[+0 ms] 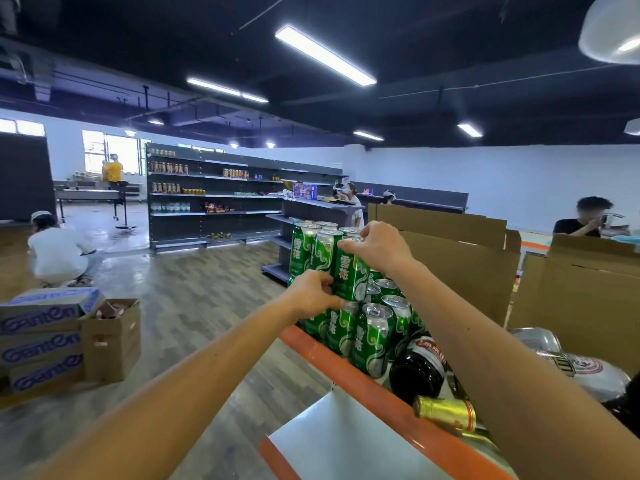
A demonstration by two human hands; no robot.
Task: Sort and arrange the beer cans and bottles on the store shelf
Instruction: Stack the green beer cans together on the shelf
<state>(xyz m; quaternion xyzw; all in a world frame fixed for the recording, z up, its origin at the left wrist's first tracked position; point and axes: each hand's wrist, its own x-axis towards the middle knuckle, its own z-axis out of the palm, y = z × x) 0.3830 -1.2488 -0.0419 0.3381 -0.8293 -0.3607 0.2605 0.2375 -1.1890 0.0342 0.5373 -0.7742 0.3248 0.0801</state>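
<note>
Several green beer cans [372,339] stand in a row on the orange-edged shelf [381,386], with more green cans [304,247] stacked as a second layer behind. My right hand [375,245] grips the top of one upper green can [351,275]. My left hand [313,294] holds the bottom of that same can where it meets the lower row. A dark glass bottle [417,367] lies on its side near the cans. A gold-necked bottle [446,412] lies closer to me, partly hidden by my right forearm.
Open cardboard boxes [460,258] stand behind the shelf. A silver bag [585,368] lies at right. Stacked cartons [45,337] and an open box [110,341] sit on the floor at left. A crouching person [57,251] and grey store shelving [211,195] are farther off.
</note>
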